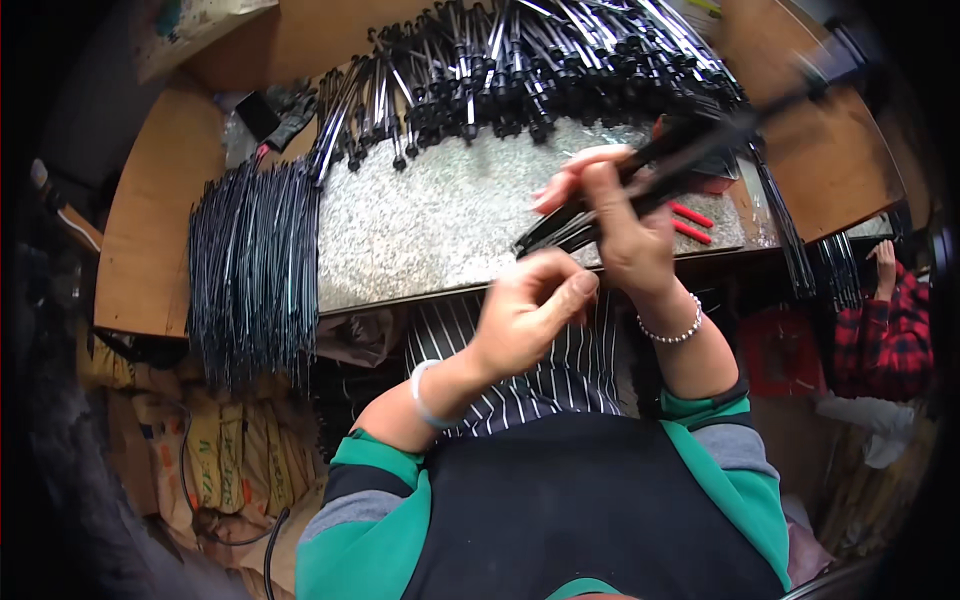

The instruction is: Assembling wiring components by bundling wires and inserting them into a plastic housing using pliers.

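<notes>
My right hand (635, 235) is raised over the front right of the table, its fingers wrapped round a bundle of long black rods (735, 132) that looks like a folded umbrella frame. This bundle slants up to the far right, its upper end smeared by motion. Just left of its lower end is my left hand (530, 308), fingers curled and thumb pressed to them. What the left fingers pinch, if anything, is too small to make out. Beside my right wrist lie red handles (692, 224), seemingly of pliers.
A large heap of metal shafts with black ends (500, 75) spans the table's back. Many thin dark rods (255, 265) hang over the front edge at left. A red container (715, 178) stands behind my right hand. Another person's checked sleeve (885, 340) shows at far right.
</notes>
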`<state>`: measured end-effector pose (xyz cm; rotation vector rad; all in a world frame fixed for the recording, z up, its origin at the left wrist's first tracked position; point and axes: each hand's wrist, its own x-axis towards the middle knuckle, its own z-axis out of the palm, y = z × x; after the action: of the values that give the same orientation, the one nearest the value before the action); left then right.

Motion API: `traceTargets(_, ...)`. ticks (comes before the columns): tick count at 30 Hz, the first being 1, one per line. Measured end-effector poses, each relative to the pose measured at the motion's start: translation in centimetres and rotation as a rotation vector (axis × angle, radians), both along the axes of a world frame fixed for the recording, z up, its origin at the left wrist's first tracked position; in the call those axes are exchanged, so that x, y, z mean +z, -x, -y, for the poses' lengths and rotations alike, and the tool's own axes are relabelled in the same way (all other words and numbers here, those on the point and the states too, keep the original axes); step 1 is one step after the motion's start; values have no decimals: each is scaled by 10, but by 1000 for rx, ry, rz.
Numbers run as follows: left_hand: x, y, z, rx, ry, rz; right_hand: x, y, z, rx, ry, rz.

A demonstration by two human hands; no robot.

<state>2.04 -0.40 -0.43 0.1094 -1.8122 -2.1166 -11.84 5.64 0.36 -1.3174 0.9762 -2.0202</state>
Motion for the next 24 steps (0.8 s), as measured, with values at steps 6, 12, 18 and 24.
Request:
traceTargets(6,46,21,35,583,692,-413,15,-13,15,19,-186,-293)
traceTargets(12,63,27,39,540,341,-493,11,-14,2,-435,-201,-591)
traceTargets(18,68,33,45,449,329,-520,23,-16,-6,-777,36,-1016)
traceTargets(24,83,30,50,267,227,-436,44,-14,-7,-197,-219,-23)
